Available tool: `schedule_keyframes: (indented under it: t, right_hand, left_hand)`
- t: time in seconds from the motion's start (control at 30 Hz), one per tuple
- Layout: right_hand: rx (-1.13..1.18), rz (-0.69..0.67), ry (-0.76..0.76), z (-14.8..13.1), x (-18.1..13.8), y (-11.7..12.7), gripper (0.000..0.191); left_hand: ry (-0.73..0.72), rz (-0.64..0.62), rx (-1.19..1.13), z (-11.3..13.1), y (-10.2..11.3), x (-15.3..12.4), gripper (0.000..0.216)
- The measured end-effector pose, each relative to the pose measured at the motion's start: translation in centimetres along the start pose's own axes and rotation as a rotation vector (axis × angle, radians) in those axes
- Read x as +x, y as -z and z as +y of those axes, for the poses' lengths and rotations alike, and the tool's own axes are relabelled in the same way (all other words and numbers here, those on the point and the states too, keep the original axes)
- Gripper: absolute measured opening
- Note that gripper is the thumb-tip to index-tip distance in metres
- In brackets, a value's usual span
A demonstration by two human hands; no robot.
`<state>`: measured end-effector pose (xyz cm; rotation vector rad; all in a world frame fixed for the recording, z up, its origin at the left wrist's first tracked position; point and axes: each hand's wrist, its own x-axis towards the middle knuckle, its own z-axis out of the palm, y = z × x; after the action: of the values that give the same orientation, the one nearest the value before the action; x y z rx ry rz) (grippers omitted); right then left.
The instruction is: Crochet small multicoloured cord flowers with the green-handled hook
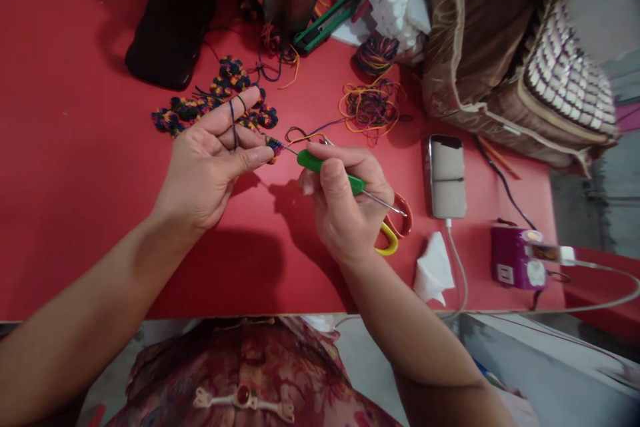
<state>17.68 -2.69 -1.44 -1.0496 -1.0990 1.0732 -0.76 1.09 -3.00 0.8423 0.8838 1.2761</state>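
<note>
Above the red surface [75, 147], the left hand [210, 160] pinches a small multicoloured crochet piece [274, 147] between thumb and fingers, with yarn [233, 121] looped over its forefinger. The hook [325, 170] points its tip into that piece, its green handle held in the closed grip of the right hand [345, 207]. The stitch probably goes best with even yarn tension and the pinch close to the tip. Scissors [395, 233] lie just beyond.

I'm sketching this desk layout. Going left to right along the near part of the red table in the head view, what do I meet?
Left hand pinching a crochet piece → right hand holding the green crochet hook → phone → purple charger box.
</note>
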Motion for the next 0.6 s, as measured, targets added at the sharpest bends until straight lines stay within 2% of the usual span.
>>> schedule_keyframes:
  t: [0.43, 0.6]
  right_hand:
    - [-0.052, 0.041, 0.009, -0.55, 0.32, 0.62, 0.02]
    - [-0.044, 0.049, 0.014, -0.7, 0.49, 1.03, 0.015]
  left_hand:
    - [-0.045, 0.012, 0.079, 0.57, -0.2, -0.22, 0.045]
    - [-0.087, 0.035, 0.091, 0.67, -0.31, -0.26, 0.044]
